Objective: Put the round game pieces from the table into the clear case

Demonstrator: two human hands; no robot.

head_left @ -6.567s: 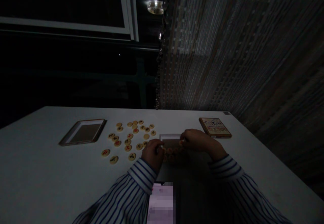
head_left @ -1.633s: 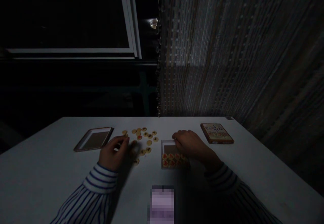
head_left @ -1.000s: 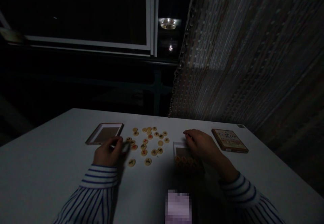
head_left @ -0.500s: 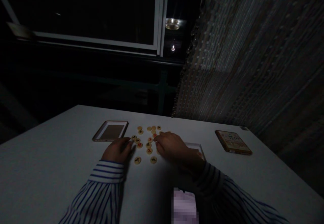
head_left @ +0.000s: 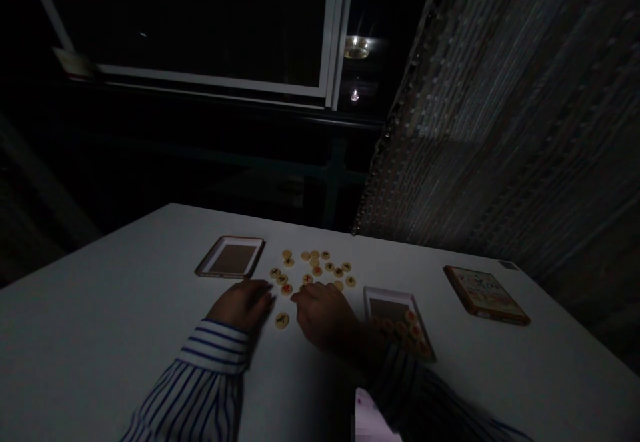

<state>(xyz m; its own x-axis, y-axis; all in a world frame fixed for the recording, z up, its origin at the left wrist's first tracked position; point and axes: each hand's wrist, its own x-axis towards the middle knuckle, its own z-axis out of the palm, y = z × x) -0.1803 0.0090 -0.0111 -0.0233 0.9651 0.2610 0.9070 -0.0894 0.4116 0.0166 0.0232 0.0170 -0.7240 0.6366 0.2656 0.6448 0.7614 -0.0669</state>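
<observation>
Round discs (head_left: 317,271), pale yellow: scattered loose across the middle of a white counter (head_left: 150,302), most marked with a single Chinese-style character in black or red, a few shown plain; the characters are too small and dim to be read surely. Left hand (head_left: 241,305): placed at the left edge of the scatter, fingers curved; whether a disc is held by its grip cannot be told. Right hand (head_left: 325,315): lowered over the near discs, fingers bent; its grip is likewise hidden. Right tray (head_left: 387,308): partly filled with red-marked discs. Left tray (head_left: 234,259): laid open, brown base exposed. Flat box (head_left: 486,292): set at far right, its cover printed with large dark characters, illegible here.
</observation>
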